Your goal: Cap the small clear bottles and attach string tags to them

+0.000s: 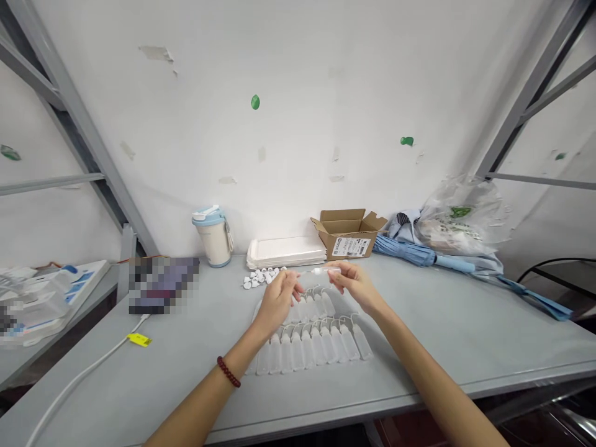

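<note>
My right hand point(356, 285) is closed around a small translucent squeeze bottle point(334, 269), held on its side above the table. Its white neck and thin nozzle point left, toward my left hand point(279, 301), whose thumb and fingers are pinched at the nozzle's thin end. Below, a front row of similar squeeze bottles point(306, 351) lies on the table, their thin bent nozzles pointing away from me. Behind it lies a second row of bottles point(313, 307), partly hidden by my left hand. A loose cluster of small white caps point(255, 279) lies beyond my left hand.
Against the wall stand a cream tumbler point(214, 239), a stack of white trays point(286, 251) and an open cardboard box point(349, 239). A folded blue umbrella point(410, 251) and a plastic bag point(465, 217) lie right. A blurred device point(165, 288) with a white cable point(88, 372) lies left.
</note>
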Tool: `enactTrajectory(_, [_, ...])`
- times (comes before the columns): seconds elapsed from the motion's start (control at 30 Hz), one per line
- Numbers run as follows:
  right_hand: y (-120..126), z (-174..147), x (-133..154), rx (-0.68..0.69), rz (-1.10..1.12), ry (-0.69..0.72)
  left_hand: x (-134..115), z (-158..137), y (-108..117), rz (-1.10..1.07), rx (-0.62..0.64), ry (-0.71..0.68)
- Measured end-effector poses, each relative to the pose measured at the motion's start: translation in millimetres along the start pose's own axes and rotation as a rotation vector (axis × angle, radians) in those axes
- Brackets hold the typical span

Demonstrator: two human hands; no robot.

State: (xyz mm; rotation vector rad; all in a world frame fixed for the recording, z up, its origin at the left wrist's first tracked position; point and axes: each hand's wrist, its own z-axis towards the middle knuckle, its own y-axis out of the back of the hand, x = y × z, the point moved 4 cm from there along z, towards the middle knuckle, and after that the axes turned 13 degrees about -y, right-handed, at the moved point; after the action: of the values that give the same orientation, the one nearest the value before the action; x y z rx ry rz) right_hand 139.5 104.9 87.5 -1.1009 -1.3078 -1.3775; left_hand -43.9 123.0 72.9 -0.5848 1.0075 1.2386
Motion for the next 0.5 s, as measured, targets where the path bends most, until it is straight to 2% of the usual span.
enactTrajectory(0.1, [27, 12, -12, -0.204, -0.150, 0.007, 8, 4, 15, 0.001, -0.119, 0.089])
enactTrajectory(0.17, [42, 20, -24, -0.276, -0.295, -0.015, 15, 7, 24, 0.015, -0.159, 0.119])
enactTrajectory(0.3, [60, 33, -45, -0.335, -0.475, -0.002, 30, 12, 38, 0.110, -0.176, 0.111])
enactTrajectory(0.5, [61, 40, -62, -0.351, -0.628, -0.042, 35, 17, 54, 0.531, -0.092, -0.023])
